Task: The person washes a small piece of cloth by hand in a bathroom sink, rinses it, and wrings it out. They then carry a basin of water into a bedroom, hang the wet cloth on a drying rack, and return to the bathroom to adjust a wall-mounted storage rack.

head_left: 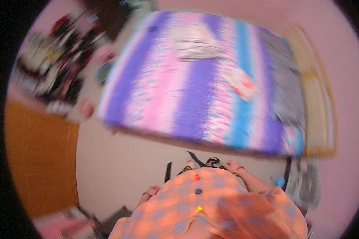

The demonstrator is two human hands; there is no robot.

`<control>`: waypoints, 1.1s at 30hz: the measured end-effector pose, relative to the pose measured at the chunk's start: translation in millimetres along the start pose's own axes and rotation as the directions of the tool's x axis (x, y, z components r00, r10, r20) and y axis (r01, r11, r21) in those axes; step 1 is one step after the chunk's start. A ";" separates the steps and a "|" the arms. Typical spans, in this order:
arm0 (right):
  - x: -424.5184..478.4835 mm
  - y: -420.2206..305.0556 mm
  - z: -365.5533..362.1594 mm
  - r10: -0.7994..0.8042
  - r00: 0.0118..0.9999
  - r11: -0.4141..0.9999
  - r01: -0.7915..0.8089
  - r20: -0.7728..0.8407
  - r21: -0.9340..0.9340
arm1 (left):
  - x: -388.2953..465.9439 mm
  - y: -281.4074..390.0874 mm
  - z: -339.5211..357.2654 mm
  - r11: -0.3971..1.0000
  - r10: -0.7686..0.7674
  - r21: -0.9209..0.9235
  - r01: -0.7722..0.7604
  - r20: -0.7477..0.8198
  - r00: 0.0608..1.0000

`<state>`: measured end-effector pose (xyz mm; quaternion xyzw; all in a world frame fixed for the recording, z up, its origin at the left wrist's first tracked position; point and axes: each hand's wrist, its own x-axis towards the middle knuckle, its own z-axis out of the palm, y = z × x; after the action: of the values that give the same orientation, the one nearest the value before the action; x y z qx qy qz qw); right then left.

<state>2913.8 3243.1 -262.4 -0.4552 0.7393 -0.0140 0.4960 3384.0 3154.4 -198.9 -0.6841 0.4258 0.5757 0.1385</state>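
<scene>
My left hand (152,190) hangs low beside the checked orange shirt (179,206), with a bracelet at the wrist; whether it holds anything is unclear. On the other side, my right hand (232,166) is near black-and-white patterned cloth (214,162) at my waist, and whether it touches the cloth cannot be told. A bed with a striped purple, pink and blue cover (194,89) lies before me. On it are a whitish folded cloth or bag (197,44), a white item with red marks (243,84) and a long grey cloth (287,77). The view is blurred.
A wooden door or panel (42,158) stands at the left. Beyond it is a blurred heap of mixed belongings (59,59). The bed's yellowish headboard (315,86) is against the pink wall (350,98). Grey cloth or bags (303,182) lie at the lower right, near the pale floor (116,161).
</scene>
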 end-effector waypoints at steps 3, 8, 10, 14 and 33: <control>31.7 -59.8 -12.5 0.018 0.995 1.000 -0.017 0.100 -0.010 | 0.9 -41.5 -6.3 0.981 -0.038 -0.192 0.028 -0.050 0.998; 134.3 -159.8 -17.9 -0.123 0.949 0.989 0.095 0.291 0.111 | 30.8 -77.8 -14.5 0.891 -0.008 -0.452 -0.050 -0.127 0.992; 159.4 -200.4 -16.0 -0.238 0.906 0.964 0.266 0.349 -0.033 | 38.6 -79.6 -33.1 0.860 -0.014 -0.505 -0.070 -0.160 0.987; 213.9 -279.2 -30.7 -0.178 0.879 0.947 0.276 0.443 -0.166 | 66.3 -73.4 -87.3 0.804 0.001 -0.580 -0.134 -0.224 0.975; 372.5 -705.5 117.9 0.092 0.668 0.875 0.301 0.739 -0.380 | 112.1 -200.6 -342.0 0.770 -0.255 -0.627 -0.120 -0.473 0.843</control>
<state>3432.1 2625.2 -257.5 -0.5709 0.4269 0.3218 0.6231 3759.0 2994.6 -258.6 -0.8374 0.2013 0.4661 -0.2028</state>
